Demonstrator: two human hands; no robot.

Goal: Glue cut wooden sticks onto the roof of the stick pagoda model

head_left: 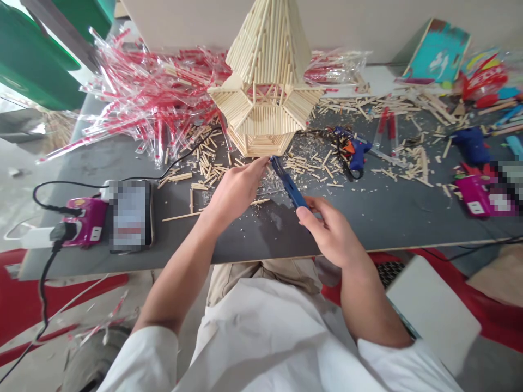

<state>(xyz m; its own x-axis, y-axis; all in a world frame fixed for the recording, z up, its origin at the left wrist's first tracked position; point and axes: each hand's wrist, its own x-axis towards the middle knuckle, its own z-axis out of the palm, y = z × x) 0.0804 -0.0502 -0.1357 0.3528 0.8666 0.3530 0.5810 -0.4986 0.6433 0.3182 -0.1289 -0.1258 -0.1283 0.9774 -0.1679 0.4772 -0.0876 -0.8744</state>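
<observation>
Hand (R) [327,226] grasps the near end of a blue tool [291,186], thumb uppermost, far tip angled fwd and L to the other fingertips. Type of tool unclear; prob. light, stiff, best held by that near end w/ fingers clear of the tip. Hand (L) [237,188] reaches fwd, fingers together at the tool's tip; can't tell if it's pinching a small piece or only touching.

Just beyond, stick model [265,71] stands mid-table on dark table [253,239], base just past the L fingertips; can't tell if they touch. Looks light for its bulk, stiff in the panels, prob. fragile at joints and flared rim; best hold = both hands low round the base, not the flared panels. Loose sticks [209,173] lie around it: v. light, stiff, likely to snap if bent; take mid-length.

Further out: glue gun [358,154] R of model, take by handle; plastic wrappers [163,92] L, soft, prob. slippery; phone [128,215] and magenta power block [90,220] near L end.
</observation>
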